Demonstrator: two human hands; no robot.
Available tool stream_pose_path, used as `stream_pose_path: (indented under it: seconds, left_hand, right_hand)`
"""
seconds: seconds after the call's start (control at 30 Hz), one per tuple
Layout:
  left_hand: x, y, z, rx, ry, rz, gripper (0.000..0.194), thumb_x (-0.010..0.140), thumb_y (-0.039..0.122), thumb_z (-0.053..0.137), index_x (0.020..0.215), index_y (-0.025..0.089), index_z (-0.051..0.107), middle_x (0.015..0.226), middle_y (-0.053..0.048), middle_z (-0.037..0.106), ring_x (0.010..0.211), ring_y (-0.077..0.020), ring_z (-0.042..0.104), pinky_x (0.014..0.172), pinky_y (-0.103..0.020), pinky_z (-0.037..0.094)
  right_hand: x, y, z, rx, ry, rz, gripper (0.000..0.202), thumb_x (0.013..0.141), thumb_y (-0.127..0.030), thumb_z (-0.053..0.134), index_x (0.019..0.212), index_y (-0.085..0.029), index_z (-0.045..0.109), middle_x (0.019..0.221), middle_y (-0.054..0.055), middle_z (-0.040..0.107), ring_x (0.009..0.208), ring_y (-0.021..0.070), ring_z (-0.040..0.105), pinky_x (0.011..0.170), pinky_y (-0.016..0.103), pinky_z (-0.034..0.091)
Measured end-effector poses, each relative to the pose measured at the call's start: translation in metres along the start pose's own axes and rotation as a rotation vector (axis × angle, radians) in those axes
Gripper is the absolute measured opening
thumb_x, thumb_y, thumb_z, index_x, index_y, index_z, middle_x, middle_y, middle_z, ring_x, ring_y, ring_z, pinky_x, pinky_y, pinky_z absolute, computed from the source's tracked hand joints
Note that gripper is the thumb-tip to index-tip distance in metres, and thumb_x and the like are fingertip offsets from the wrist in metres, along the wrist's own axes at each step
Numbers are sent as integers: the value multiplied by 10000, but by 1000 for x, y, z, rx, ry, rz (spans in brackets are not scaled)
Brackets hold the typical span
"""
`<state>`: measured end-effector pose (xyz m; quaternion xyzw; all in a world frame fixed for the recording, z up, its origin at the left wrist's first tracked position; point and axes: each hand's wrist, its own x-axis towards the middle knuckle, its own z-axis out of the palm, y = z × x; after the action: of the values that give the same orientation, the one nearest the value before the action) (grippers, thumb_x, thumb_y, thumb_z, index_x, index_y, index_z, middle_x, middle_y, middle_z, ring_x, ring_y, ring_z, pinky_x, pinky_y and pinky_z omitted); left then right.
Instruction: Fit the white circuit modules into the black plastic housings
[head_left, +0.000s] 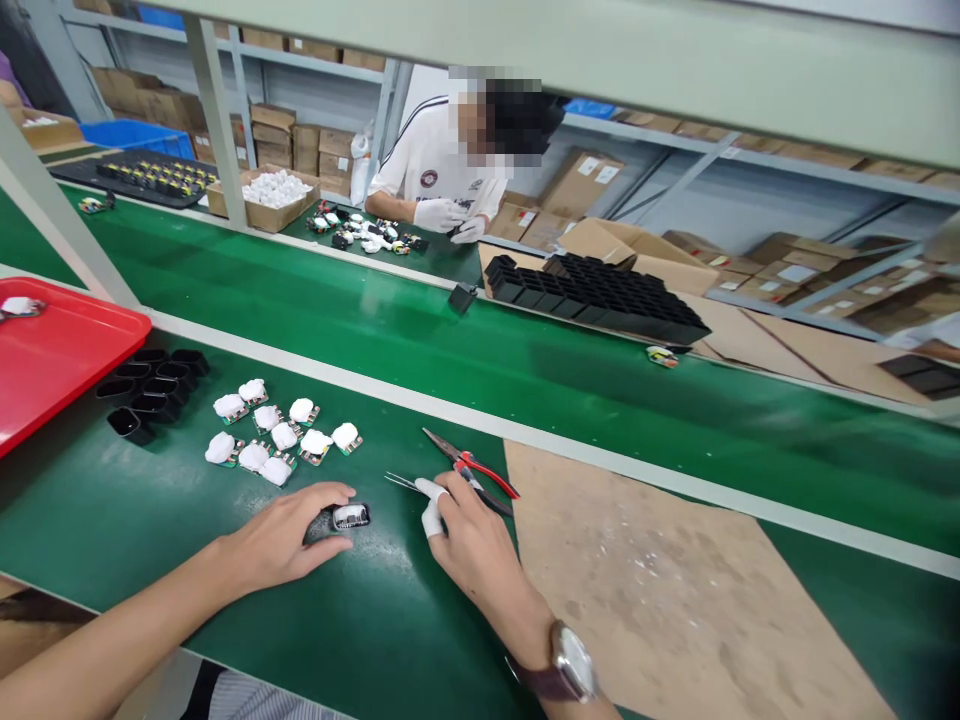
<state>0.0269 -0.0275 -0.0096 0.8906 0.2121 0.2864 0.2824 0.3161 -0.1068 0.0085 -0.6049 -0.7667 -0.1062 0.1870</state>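
My left hand (281, 535) rests on the green bench with thumb and index finger apart. Between their tips sits a small black case (351, 516) with white material and metal parts showing in its top; I cannot tell whether the fingertips touch it. A pair of thin metal tweezers (402, 482) is pinched in my right hand (472, 535), tips pointing left. White finger cots cover two of its fingers, and a watch is on that wrist. Red-and-black long-nose pliers (472, 468) lie just beyond this hand. Several small circuit boards topped with white material (285, 435) lie beyond my left hand.
Empty black cases (154, 390) stand beside a red tray (67, 350) at left. A cardboard sheet (645, 570) covers the bench at right. Across the green conveyor belt (375, 310), a co-worker (442, 160) in white gloves works near rows of black cases (592, 295).
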Motion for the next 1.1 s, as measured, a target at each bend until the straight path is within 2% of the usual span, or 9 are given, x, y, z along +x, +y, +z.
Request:
stream_pose_path:
  seconds: [0.1,0.2,0.33,0.47,0.57,0.7,0.83,0.97,1.1]
  left_hand:
    - [1,-1,-1,63,47,108,350,1024,279,683,1351,248,565,1384,-142,664,1244,-284,700,1013,-413,634]
    - [6,2,0,124,34,199,199,1033,165,640,1222,227,636,1294,-129,690,1114,-252,730,930,-379,646]
    - [11,13,4,124,40,166,132,1028,99,597,986,214,645,1191,-106,714,938,-211,721,831,-376,629]
    - [27,15,-5,46,51,114,59,1024,177,629,1018,222,668,1148,-105,741,941,-204,746,817,-336,632]
    - [69,-4,-31,108,114,9,68,999,282,668,1005,221,698,1125,-101,768,1003,-223,759,885,-348,628]
    - [153,-57,-72,302,215,-211,126,916,330,690,907,206,707,1076,-98,775,986,-252,754,890,-378,619]
    - [205,-105,-89,388,291,-343,132,845,312,711,807,187,690,861,-92,758,811,-266,749,803,-397,620]
    - [197,-111,-96,399,294,-365,225,822,382,746,931,186,738,1017,-110,781,932,-272,752,793,-358,634]
    - [138,-78,-136,411,380,-337,479,894,515,691,1248,192,686,1306,-124,706,1084,-265,728,902,-387,639]
  right_hand:
    - [2,4,12,-45,-49,0,396,870,-4,469,1185,-142,667,1033,108,659,917,254,627,796,389,568]
    - [7,1,12,-30,-66,0,448,844,14,507,1240,-127,659,1092,127,661,981,278,602,897,435,565]
    - [8,-4,10,-7,-82,-8,452,853,21,543,1281,-89,639,1209,162,649,1049,296,595,917,430,565]
    - [2,-3,12,-12,-18,-14,457,893,17,518,1331,-80,605,1279,187,640,1111,303,597,950,449,556]
    - [-4,-2,14,0,47,-19,414,940,-26,551,1344,-105,596,1275,177,647,1112,295,614,946,449,551]
    - [-8,2,15,3,96,-26,353,956,-61,583,1301,-123,626,1252,165,658,1104,292,626,938,443,559]
    - [-11,7,15,-14,140,-9,333,974,-95,591,1304,-125,626,1205,154,673,1055,278,647,922,433,572]
    - [-14,9,16,-16,161,-5,296,997,-120,578,1289,-126,627,1162,144,682,1006,271,658,889,433,576]
    - [-11,8,16,13,197,-35,277,1032,-145,530,1293,-116,619,1189,162,683,1029,282,659,883,448,577]
